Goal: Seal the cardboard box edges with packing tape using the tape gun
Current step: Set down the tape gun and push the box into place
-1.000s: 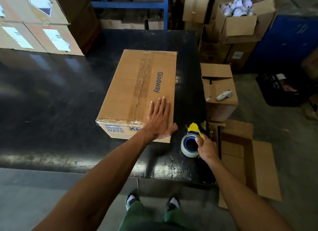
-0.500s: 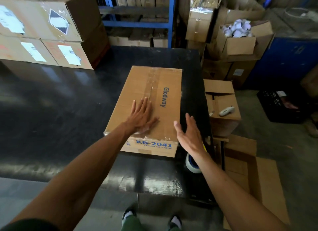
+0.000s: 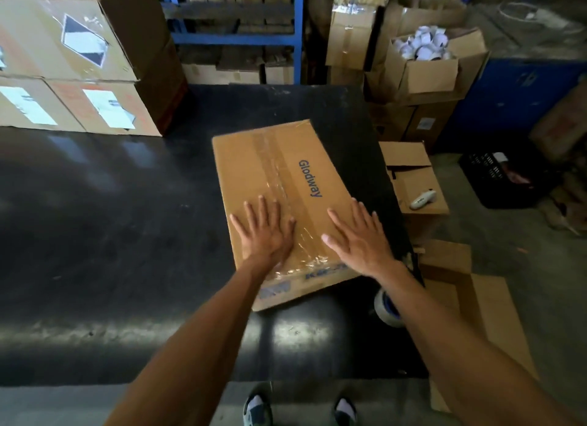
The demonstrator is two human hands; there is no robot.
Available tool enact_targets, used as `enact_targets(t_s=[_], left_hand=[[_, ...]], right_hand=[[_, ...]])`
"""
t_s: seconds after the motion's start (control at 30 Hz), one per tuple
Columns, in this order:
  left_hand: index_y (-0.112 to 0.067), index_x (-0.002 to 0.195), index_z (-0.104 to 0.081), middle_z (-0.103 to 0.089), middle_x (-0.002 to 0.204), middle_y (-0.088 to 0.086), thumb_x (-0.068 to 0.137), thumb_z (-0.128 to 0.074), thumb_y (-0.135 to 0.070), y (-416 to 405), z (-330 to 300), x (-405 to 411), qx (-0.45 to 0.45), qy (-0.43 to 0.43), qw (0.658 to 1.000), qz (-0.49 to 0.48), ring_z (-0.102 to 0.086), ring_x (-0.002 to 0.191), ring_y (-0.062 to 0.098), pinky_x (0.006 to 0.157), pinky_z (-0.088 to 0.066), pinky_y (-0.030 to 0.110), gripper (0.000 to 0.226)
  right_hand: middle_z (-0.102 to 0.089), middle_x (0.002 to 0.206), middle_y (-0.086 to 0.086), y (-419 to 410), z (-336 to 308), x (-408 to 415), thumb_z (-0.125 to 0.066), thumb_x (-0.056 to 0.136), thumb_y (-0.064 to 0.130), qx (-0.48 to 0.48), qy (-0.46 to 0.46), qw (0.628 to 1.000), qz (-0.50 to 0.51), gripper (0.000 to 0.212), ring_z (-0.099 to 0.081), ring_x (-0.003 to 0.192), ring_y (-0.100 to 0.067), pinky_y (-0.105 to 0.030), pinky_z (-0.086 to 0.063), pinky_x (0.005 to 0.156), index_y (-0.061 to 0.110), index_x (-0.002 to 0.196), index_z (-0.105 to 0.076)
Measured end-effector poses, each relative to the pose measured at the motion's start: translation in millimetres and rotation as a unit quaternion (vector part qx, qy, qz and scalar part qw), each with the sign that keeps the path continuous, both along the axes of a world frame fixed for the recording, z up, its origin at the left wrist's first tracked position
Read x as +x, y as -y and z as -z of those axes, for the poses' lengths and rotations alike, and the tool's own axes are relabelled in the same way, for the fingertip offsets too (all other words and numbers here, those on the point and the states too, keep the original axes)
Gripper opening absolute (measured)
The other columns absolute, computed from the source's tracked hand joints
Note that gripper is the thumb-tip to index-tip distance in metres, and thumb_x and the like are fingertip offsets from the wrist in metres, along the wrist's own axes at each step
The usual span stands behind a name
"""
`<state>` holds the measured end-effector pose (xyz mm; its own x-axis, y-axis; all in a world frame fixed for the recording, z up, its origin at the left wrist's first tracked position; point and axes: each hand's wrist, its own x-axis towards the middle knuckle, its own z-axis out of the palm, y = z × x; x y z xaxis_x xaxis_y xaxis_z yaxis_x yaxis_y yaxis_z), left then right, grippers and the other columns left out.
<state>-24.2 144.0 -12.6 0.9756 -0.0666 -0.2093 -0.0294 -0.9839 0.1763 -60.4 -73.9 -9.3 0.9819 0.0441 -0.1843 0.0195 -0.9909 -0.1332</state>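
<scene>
Two open cartons right of table (image 3: 127,235): rear open carton (image 3: 425,73) full of small white items, too blurred to identify; nearer small carton (image 3: 413,184) with white handheld gadget (image 3: 422,199) on flap. Cardboard box (image 3: 279,184) lies skewed on black table, "Glodway" in blue, clear tape along centre seam, wrinkled at near edge. My left hand (image 3: 265,231) and right hand (image 3: 357,238) flat, fingers spread, palms on lid. Tape gun (image 3: 386,305) by box's near right corner, partly behind my right forearm.
</scene>
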Motion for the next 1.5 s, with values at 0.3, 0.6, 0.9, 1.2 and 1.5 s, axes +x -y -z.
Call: enact_targets(t_s=[0.3, 0.6, 0.9, 1.2, 1.5], left_hand=[[-0.018, 0.146, -0.039, -0.036, 0.150, 0.020, 0.096, -0.009, -0.060, -59.0, -9.8, 33.5, -0.026, 0.099, 0.991, 0.091, -0.035, 0.136, 0.042, 0.116, -0.020, 0.051, 0.072], [-0.014, 0.159, 0.010, 0.016, 0.166, 0.015, 0.099, -0.003, -0.064, -73.6, 0.0, 42.2, 0.013, 0.009, 0.993, 0.117, 0.015, 0.153, 0.033, 0.121, 0.011, 0.056, 0.079], [-0.022, 0.156, -0.022, -0.025, 0.155, 0.018, 0.084, -0.005, -0.081, -61.8, -19.1, -6.2, 0.022, 0.050, 0.967, 0.250, -0.025, 0.140, 0.039, 0.121, -0.009, 0.054, 0.094], [-0.048, 0.153, 0.016, 0.025, 0.164, 0.006, 0.071, -0.004, -0.097, -134.2, 6.0, 35.8, 0.047, 0.046, 0.964, 0.258, 0.027, 0.147, 0.040, 0.115, 0.013, 0.069, 0.097], [-0.041, 0.155, 0.017, 0.024, 0.164, 0.007, 0.077, -0.002, -0.092, -96.5, 5.3, 23.9, 0.052, 0.036, 0.985, 0.158, 0.022, 0.149, 0.042, 0.113, 0.010, 0.072, 0.095]], right_hand=[[0.030, 0.158, -0.015, -69.8, -16.8, -10.7, -0.014, 0.090, 0.074, 0.044, -0.029, 0.983, 0.177, 0.082, 0.029, 0.143, -0.034, -0.058, 0.013, 0.115, 0.030, 0.155, 0.008], [0.025, 0.160, -0.009, -97.1, -3.9, -17.0, -0.003, 0.086, 0.080, 0.054, -0.011, 0.988, 0.145, 0.077, 0.033, 0.141, -0.032, -0.056, 0.022, 0.111, 0.042, 0.152, 0.012], [0.027, 0.160, -0.007, 0.7, -32.4, 14.4, -0.014, 0.091, 0.073, -0.045, -0.055, 0.990, 0.126, 0.068, 0.035, 0.141, -0.030, -0.063, 0.016, 0.111, 0.048, 0.152, 0.003], [0.031, 0.156, -0.004, -49.3, -7.4, -31.9, -0.019, 0.072, 0.095, -0.019, -0.011, 1.000, -0.001, 0.095, 0.031, 0.142, -0.037, -0.063, 0.014, 0.112, 0.050, 0.149, 0.013], [0.030, 0.158, 0.002, -21.7, -12.2, -3.6, -0.020, 0.083, 0.084, -0.039, -0.018, 0.999, -0.033, 0.081, 0.028, 0.145, -0.028, -0.059, 0.013, 0.114, 0.052, 0.147, 0.018]])
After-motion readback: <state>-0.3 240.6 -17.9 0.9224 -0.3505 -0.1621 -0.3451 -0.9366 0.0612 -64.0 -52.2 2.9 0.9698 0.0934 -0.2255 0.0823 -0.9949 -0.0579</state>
